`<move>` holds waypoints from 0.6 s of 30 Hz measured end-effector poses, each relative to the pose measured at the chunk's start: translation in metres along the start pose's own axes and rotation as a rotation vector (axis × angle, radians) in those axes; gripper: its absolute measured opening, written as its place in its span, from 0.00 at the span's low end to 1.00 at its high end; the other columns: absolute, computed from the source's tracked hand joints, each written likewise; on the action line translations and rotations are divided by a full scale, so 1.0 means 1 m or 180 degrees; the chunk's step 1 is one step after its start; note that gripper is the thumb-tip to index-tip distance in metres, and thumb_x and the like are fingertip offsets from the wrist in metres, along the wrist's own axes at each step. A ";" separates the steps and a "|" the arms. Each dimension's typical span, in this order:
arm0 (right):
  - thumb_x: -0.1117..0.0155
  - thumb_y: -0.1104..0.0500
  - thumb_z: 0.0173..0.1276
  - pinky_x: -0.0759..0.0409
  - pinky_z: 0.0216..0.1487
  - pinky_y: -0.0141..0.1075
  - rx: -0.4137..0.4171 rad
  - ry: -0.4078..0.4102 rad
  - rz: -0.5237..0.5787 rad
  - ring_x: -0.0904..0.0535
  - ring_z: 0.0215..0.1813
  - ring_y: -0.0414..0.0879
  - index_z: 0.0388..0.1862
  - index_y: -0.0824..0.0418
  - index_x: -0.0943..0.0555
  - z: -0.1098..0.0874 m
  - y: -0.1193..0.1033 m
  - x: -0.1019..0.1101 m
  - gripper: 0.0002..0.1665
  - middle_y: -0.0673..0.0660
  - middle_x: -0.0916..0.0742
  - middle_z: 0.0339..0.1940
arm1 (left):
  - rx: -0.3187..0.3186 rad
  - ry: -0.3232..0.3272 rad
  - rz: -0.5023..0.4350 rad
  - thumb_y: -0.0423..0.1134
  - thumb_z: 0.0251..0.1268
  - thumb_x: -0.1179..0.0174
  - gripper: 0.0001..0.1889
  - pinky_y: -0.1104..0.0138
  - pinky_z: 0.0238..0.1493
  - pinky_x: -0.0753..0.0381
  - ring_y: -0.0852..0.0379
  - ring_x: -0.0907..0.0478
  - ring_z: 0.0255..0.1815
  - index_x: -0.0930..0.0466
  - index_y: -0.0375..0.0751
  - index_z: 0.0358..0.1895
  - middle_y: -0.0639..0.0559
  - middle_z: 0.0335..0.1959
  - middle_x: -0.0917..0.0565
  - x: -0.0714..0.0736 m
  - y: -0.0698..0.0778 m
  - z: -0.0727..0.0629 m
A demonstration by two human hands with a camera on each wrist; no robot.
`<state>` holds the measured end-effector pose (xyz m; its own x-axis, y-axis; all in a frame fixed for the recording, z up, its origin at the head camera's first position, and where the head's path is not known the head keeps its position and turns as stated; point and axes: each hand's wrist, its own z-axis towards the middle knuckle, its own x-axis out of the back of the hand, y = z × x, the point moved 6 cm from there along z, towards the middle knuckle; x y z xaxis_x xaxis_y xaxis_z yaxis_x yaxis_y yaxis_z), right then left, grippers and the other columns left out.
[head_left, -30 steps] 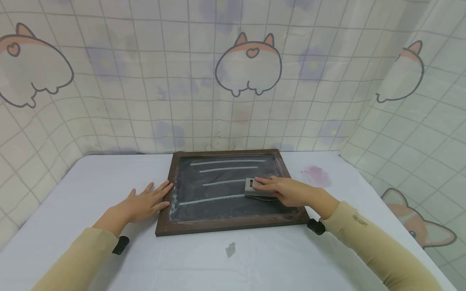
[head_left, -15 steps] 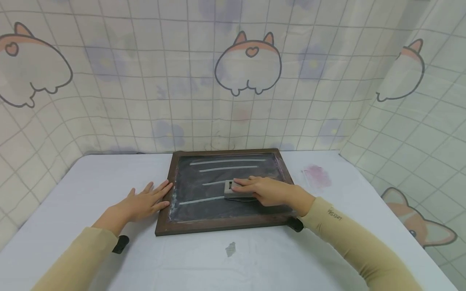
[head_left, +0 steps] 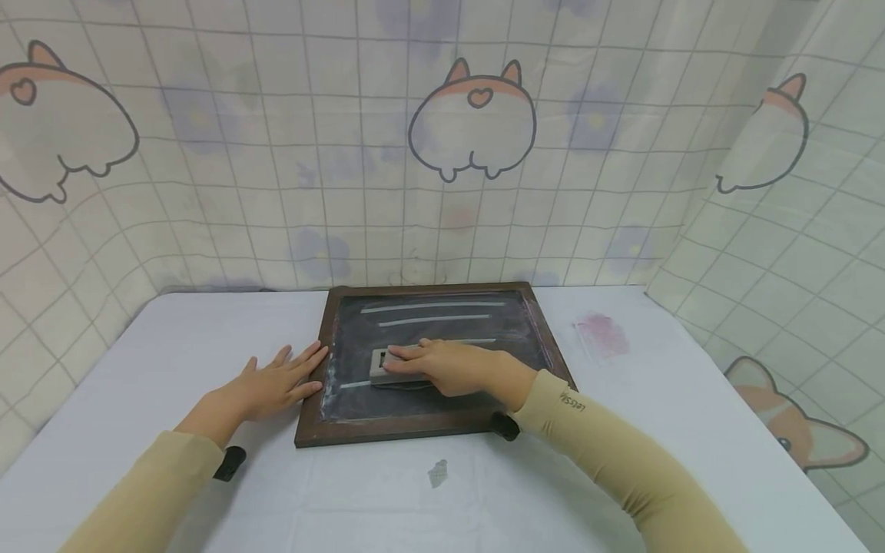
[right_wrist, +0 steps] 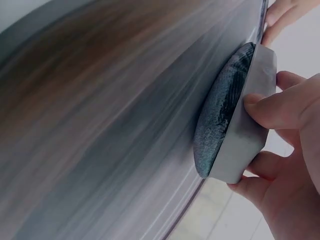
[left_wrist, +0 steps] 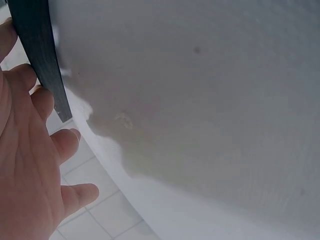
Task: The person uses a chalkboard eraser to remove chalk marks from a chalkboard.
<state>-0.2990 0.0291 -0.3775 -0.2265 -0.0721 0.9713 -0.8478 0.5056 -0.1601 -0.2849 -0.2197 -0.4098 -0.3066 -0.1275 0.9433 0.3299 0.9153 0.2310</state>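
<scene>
A chalkboard with a brown wooden frame lies flat on the white table, several white chalk lines across it. My right hand grips a grey chalkboard eraser over the left half of the board. In the right wrist view the eraser has a dark felt pad facing the board, with thumb and fingers on its two sides. My left hand lies with fingers spread, fingertips on the frame's left edge. The left wrist view shows those fingers at the dark frame.
The white tabletop has a pink stain right of the board and a small grey patch in front. A gridded curtain with corgi drawings hangs behind and at both sides.
My right hand has slid the eraser leftward across the board. The lower chalk line is now a short piece at the left. The left hand stays put.
</scene>
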 end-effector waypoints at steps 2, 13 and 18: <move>0.49 0.76 0.77 0.36 0.74 0.55 0.0026 -0.0034 -0.0046 0.37 0.76 0.69 0.83 0.50 0.39 0.010 -0.008 0.000 0.41 0.53 0.40 0.83 | 0.0016 -0.0011 0.0019 0.64 0.80 0.57 0.40 0.22 0.66 0.60 0.25 0.53 0.79 0.52 0.45 0.84 0.39 0.83 0.51 0.000 0.000 0.000; 0.45 0.76 0.76 0.29 0.72 0.48 0.0023 -0.0147 -0.0264 0.36 0.77 0.63 0.83 0.44 0.40 0.051 -0.036 0.003 0.45 0.49 0.41 0.84 | 0.0099 -0.0084 0.0032 0.65 0.80 0.58 0.40 0.22 0.66 0.61 0.25 0.54 0.79 0.53 0.47 0.84 0.40 0.84 0.52 0.000 -0.002 0.004; 0.44 0.75 0.76 0.28 0.70 0.49 -0.0026 -0.0192 -0.0308 0.36 0.78 0.61 0.83 0.43 0.41 0.049 -0.036 0.002 0.45 0.48 0.42 0.84 | 0.0110 -0.0102 0.0039 0.65 0.80 0.58 0.40 0.22 0.66 0.60 0.25 0.54 0.79 0.53 0.47 0.84 0.40 0.84 0.52 -0.002 -0.004 0.004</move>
<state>-0.2928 -0.0310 -0.3780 -0.1725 -0.1724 0.9698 -0.8631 0.5009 -0.0645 -0.2894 -0.2214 -0.4136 -0.3315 -0.1043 0.9377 0.3029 0.9295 0.2105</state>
